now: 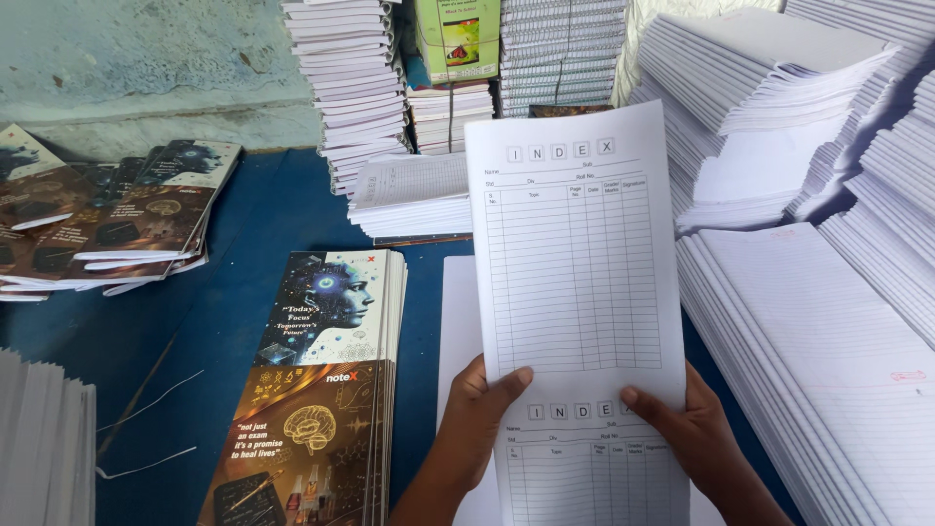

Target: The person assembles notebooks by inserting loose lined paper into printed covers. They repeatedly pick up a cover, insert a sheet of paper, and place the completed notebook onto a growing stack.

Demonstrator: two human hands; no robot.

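Left hand (474,417) and right hand (690,427) both pinch the lower part of a tall white printed sheet with ruled table grids (575,292), thumbs on its face, lifted above the blue tabletop (234,253). Held only low down, the sheet's free top may flop or crease. A sideways swing could brush the stack of glossy dark illustrated covers (326,390) or the white ruled paper stacks (828,360) close alongside.

The sheet (575,292) is a long white paper, printed with two ruled tables, one above the other, each under a heading of boxed letters. It is held up almost flat to the camera, slightly tilted, its lower part gripped from both sides, above another white sheet (458,321) lying on the blue table.
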